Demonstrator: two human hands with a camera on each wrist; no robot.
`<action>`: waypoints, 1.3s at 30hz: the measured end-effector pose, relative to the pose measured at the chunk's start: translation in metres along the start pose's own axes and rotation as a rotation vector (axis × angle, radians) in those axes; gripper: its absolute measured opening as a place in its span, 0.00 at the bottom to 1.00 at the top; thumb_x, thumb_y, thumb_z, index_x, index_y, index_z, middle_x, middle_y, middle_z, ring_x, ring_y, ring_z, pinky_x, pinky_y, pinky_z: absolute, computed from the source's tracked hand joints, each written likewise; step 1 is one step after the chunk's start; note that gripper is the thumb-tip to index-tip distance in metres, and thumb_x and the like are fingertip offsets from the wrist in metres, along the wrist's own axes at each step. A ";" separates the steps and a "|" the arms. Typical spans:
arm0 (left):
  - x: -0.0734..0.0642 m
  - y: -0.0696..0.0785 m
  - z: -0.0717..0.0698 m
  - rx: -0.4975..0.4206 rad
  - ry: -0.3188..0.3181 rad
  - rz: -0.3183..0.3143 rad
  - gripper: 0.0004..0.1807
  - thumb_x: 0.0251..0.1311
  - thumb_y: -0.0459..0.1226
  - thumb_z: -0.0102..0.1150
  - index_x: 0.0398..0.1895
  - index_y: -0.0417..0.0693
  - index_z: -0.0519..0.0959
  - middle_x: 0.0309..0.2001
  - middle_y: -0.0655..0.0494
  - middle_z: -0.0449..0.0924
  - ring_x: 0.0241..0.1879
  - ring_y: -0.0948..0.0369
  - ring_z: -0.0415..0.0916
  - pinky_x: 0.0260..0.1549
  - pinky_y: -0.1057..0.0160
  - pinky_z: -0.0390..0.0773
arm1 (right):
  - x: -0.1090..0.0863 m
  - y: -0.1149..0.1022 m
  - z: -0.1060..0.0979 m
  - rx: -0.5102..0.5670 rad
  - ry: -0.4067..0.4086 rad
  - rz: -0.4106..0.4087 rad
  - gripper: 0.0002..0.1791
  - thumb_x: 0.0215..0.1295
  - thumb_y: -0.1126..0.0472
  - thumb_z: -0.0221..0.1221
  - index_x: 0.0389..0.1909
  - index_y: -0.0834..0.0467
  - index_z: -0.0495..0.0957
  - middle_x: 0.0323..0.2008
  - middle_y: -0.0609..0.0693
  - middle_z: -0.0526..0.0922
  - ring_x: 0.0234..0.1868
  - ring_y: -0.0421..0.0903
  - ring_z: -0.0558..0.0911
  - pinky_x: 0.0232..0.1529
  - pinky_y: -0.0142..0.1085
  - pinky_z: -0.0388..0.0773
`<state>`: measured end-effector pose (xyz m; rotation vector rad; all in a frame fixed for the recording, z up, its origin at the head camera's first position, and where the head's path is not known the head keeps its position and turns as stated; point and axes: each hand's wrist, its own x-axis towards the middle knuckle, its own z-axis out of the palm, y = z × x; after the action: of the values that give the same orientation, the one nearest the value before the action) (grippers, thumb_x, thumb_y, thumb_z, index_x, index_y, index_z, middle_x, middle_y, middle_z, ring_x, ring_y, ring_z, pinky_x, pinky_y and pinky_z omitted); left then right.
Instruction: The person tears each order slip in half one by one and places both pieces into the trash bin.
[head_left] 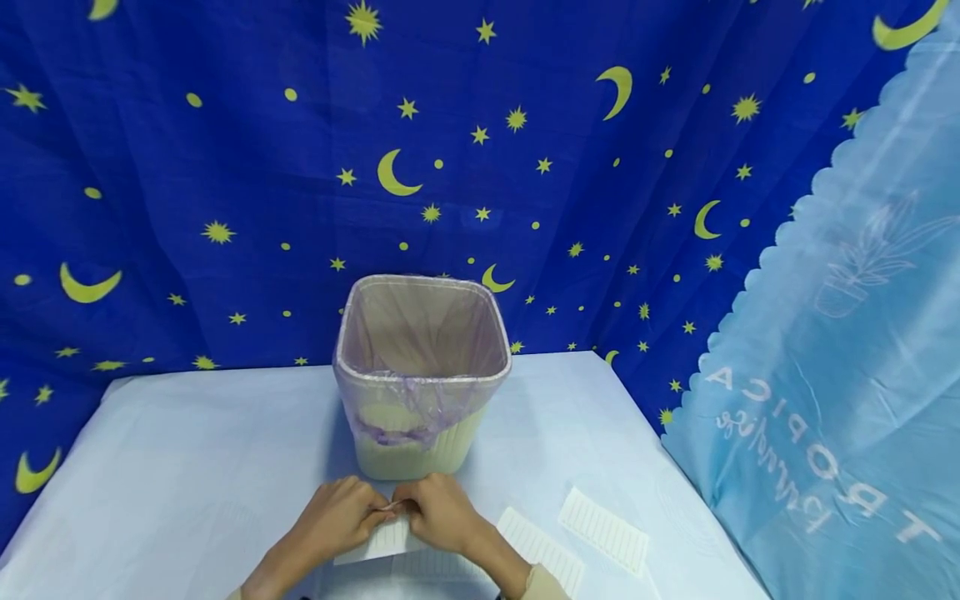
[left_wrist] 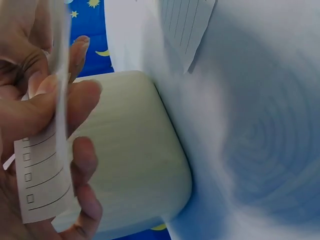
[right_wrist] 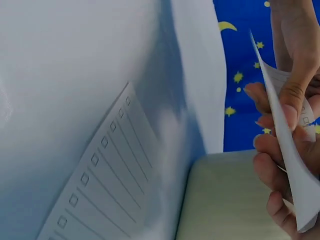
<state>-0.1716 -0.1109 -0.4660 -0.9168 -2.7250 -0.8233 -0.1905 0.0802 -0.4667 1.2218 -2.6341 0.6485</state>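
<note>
Both hands meet in front of the bin, holding one lined paper slip (head_left: 388,540) between them. The left hand (head_left: 339,518) pinches it between thumb and fingers; in the left wrist view the slip (left_wrist: 42,185) shows small checkboxes and ruled lines. The right hand (head_left: 442,515) pinches the same paper close beside the left fingertips, where its upper edge looks bent. From the right wrist the slip (right_wrist: 285,135) appears edge-on and curved. Just beyond the hands stands a cream waste bin (head_left: 408,454) with a thin purple liner (head_left: 420,400) folded over its rim.
More checklist slips lie on the white-covered table (head_left: 210,467): one slip (head_left: 604,532) at the right, another (head_left: 542,553) nearer the right forearm, and one partly under the hands. A blue star-and-moon curtain (head_left: 262,183) hangs behind, and a light blue cloth (head_left: 847,350) hangs on the right.
</note>
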 end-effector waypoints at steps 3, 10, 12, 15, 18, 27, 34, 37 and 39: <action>0.000 0.000 0.001 0.020 0.045 0.025 0.22 0.56 0.45 0.67 0.06 0.60 0.72 0.10 0.75 0.52 0.14 0.77 0.49 0.13 0.74 0.57 | 0.002 0.000 0.003 0.081 0.033 0.061 0.11 0.49 0.72 0.60 0.22 0.54 0.84 0.16 0.41 0.78 0.18 0.24 0.59 0.22 0.14 0.57; -0.002 -0.002 0.003 0.051 0.083 0.066 0.05 0.55 0.45 0.67 0.25 0.60 0.89 0.15 0.71 0.78 0.15 0.79 0.59 0.15 0.73 0.65 | 0.004 0.002 0.011 0.339 0.036 0.155 0.10 0.51 0.75 0.59 0.17 0.60 0.81 0.14 0.47 0.76 0.17 0.24 0.58 0.20 0.17 0.55; -0.001 -0.002 0.003 0.054 0.076 0.063 0.05 0.55 0.45 0.67 0.25 0.59 0.89 0.15 0.71 0.78 0.14 0.78 0.59 0.15 0.73 0.65 | 0.005 0.004 0.012 0.401 0.025 0.183 0.10 0.51 0.77 0.58 0.17 0.62 0.79 0.14 0.48 0.74 0.17 0.24 0.57 0.20 0.18 0.55; -0.001 -0.001 0.003 0.040 0.048 0.032 0.11 0.56 0.45 0.66 0.18 0.56 0.86 0.11 0.71 0.70 0.13 0.78 0.56 0.15 0.73 0.63 | 0.006 0.005 0.014 0.458 0.010 0.221 0.10 0.52 0.77 0.57 0.17 0.64 0.79 0.14 0.47 0.73 0.17 0.25 0.58 0.20 0.18 0.55; -0.001 0.001 0.000 -0.024 -0.025 -0.047 0.14 0.57 0.46 0.66 0.16 0.54 0.82 0.12 0.70 0.66 0.14 0.76 0.55 0.15 0.72 0.62 | 0.005 0.006 0.015 0.406 0.000 0.197 0.10 0.54 0.76 0.58 0.18 0.63 0.80 0.14 0.45 0.73 0.16 0.25 0.58 0.19 0.18 0.56; -0.010 -0.001 0.003 -0.089 -0.166 -0.241 0.14 0.51 0.47 0.70 0.35 0.48 0.85 0.34 0.58 0.84 0.31 0.60 0.79 0.28 0.58 0.78 | 0.003 0.002 0.006 0.069 -0.089 -0.027 0.07 0.59 0.69 0.61 0.33 0.55 0.84 0.22 0.41 0.81 0.20 0.24 0.61 0.25 0.13 0.61; -0.010 -0.004 0.006 -0.035 -0.113 -0.193 0.06 0.53 0.46 0.69 0.29 0.56 0.88 0.28 0.64 0.83 0.22 0.73 0.69 0.19 0.69 0.69 | 0.002 -0.001 -0.002 -0.013 -0.208 -0.024 0.13 0.58 0.68 0.61 0.43 0.54 0.84 0.14 0.38 0.73 0.11 0.25 0.53 0.15 0.14 0.56; -0.010 -0.003 0.006 -0.008 -0.089 -0.187 0.07 0.51 0.47 0.70 0.29 0.56 0.88 0.28 0.64 0.83 0.22 0.71 0.70 0.20 0.68 0.70 | 0.002 -0.003 -0.001 -0.031 -0.177 -0.026 0.10 0.59 0.68 0.61 0.39 0.54 0.85 0.17 0.39 0.78 0.13 0.24 0.54 0.16 0.13 0.57; -0.011 -0.003 0.007 0.000 -0.077 -0.181 0.08 0.51 0.47 0.70 0.29 0.55 0.88 0.28 0.63 0.84 0.22 0.70 0.71 0.20 0.68 0.70 | 0.002 -0.003 0.001 -0.030 -0.151 -0.021 0.09 0.59 0.68 0.62 0.36 0.53 0.86 0.20 0.40 0.82 0.14 0.23 0.56 0.18 0.13 0.58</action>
<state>-0.1648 -0.1147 -0.4764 -0.7243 -2.9077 -0.8345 -0.1891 0.0768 -0.4663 1.3380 -2.7367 0.5300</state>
